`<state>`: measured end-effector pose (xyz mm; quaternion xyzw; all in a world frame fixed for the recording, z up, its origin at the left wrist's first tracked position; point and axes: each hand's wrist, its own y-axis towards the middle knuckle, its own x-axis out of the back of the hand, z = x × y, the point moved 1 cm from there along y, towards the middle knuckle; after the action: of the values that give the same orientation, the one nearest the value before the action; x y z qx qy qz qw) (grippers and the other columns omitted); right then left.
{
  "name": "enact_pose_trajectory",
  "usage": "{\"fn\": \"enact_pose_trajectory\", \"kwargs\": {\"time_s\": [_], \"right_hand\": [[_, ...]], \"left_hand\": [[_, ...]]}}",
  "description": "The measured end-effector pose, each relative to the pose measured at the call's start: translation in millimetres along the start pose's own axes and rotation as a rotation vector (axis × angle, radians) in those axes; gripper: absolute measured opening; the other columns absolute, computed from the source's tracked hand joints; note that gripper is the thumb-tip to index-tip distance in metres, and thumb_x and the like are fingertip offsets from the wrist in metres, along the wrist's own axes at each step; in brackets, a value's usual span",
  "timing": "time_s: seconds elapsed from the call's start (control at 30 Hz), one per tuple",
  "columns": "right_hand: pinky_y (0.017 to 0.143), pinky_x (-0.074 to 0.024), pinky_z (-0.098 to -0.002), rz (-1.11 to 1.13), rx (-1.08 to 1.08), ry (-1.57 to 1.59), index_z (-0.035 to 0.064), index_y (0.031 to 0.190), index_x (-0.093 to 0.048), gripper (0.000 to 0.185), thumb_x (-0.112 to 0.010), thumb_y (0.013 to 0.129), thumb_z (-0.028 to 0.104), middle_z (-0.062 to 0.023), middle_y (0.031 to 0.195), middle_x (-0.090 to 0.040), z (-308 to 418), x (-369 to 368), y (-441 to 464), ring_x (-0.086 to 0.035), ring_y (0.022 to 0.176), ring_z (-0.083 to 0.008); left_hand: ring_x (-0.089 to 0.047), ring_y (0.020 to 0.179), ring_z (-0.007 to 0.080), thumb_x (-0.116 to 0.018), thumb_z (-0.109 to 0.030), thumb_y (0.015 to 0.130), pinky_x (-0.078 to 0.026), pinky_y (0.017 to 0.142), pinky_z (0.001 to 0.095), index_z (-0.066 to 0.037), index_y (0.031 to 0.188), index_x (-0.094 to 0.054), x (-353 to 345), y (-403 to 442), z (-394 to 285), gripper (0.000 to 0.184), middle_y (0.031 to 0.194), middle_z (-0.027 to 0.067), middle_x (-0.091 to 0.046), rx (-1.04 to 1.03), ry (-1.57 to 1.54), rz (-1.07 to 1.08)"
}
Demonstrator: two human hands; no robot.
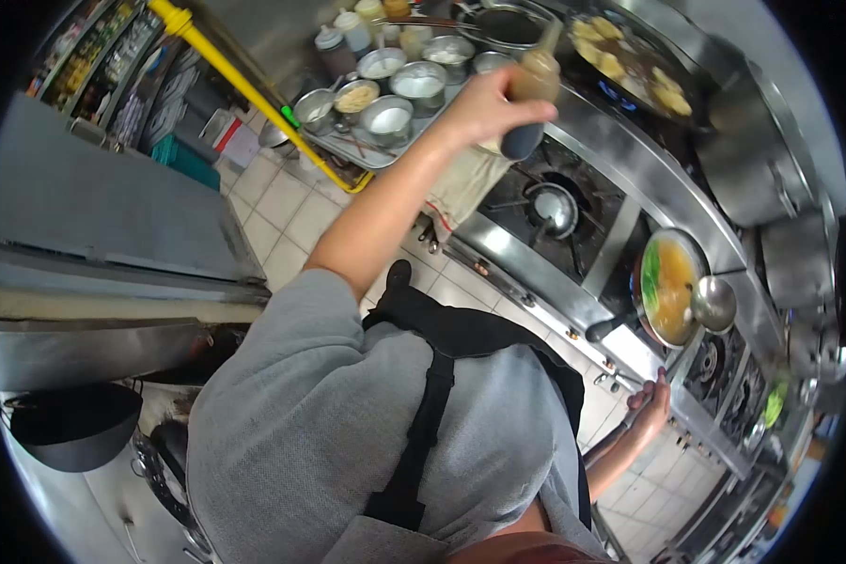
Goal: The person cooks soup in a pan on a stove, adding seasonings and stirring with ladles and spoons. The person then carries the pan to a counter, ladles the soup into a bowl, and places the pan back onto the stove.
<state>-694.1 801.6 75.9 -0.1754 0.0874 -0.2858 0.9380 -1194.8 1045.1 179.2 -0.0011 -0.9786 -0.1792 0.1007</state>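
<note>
My left hand [484, 108] is stretched out over the stove's near end, wrapped around a squeeze bottle [537, 77]. The bottle has a pale brown upper part and a dark lower end. Low on the right, my right hand [650, 406] grips the handle of a metal ladle. The ladle's bowl [714, 303] is over the rim of a pan [663, 336]; whether it touches cannot be made out. Orange-brown liquid [675, 282] and green leaves [650, 273] are in that pan. Its dark handle [609, 327] sticks out over the stove's front edge.
Several metal tubs [385, 117] and squeeze bottles [352, 33] stand beside the stove. A bare burner [553, 209] lies below my left hand. Yellowish pieces fry in a large pan [620, 94] over a blue flame. Large pots [743, 155] line the back. A yellow pole [244, 89] crosses nearby.
</note>
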Motion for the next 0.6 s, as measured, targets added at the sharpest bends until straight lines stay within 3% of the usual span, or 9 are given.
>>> {"fn": "enact_pose_trajectory", "kwargs": {"time_s": [0.1,0.17,0.27,0.37,0.6], "right_hand": [[0.037,-0.0339,-0.0235,0.006,0.058,-0.03,0.0076,0.124,-0.059,0.032,-0.057,0.097,0.025,0.0021,0.065,-0.051,3,-23,2,-0.043,0.04,-0.008],[0.036,-0.0333,-0.0235,-0.044,0.078,-0.042,0.0081,0.124,-0.059,0.032,-0.056,0.098,0.026,0.0019,0.066,-0.051,1,-44,2,-0.043,0.04,-0.008],[0.039,-0.0338,-0.0216,-0.082,0.095,-0.04,0.0092,0.125,-0.06,0.034,-0.057,0.098,0.029,0.0028,0.07,-0.052,2,-83,-15,-0.043,0.044,-0.0065],[0.038,-0.0333,-0.0213,-0.106,0.114,-0.08,0.0096,0.125,-0.061,0.033,-0.058,0.097,0.029,0.0031,0.069,-0.051,6,-131,-42,-0.043,0.044,-0.0063],[0.037,-0.0322,-0.0217,-0.009,0.133,-0.201,0.0121,0.126,-0.058,0.029,-0.051,0.1,0.024,0.002,0.067,-0.049,14,-229,-107,-0.041,0.041,-0.006]], "left_hand": [[-0.065,0.084,0.0113,-0.086,-0.029,0.075,-0.053,0.076,0.028,-0.003,0.104,-0.068,114,-13,-40,0.043,0.096,0.004,-0.071,-0.007,0.21,-0.226],[-0.065,0.082,0.0108,-0.085,-0.031,0.075,-0.053,0.075,0.028,-0.004,0.102,-0.068,204,-1,12,0.041,0.094,0.0034,-0.071,-0.028,0.166,-0.294],[-0.069,0.087,0.0208,-0.082,-0.036,0.073,-0.054,0.079,0.0341,-0.004,0.108,-0.068,327,4,70,0.049,0.097,0.0104,-0.072,-0.035,0.551,-0.485],[-0.068,0.098,0.0311,-0.08,-0.032,0.072,-0.052,0.086,0.0392,-0.005,0.112,-0.061,378,-11,77,0.052,0.105,0.015,-0.07,0.125,0.82,-0.593],[-0.064,0.099,0.0397,-0.076,-0.027,0.073,-0.05,0.085,0.047,-0.009,0.115,-0.055,427,-14,183,0.05,0.104,0.0186,-0.068,0.291,0.82,-0.51]]}}
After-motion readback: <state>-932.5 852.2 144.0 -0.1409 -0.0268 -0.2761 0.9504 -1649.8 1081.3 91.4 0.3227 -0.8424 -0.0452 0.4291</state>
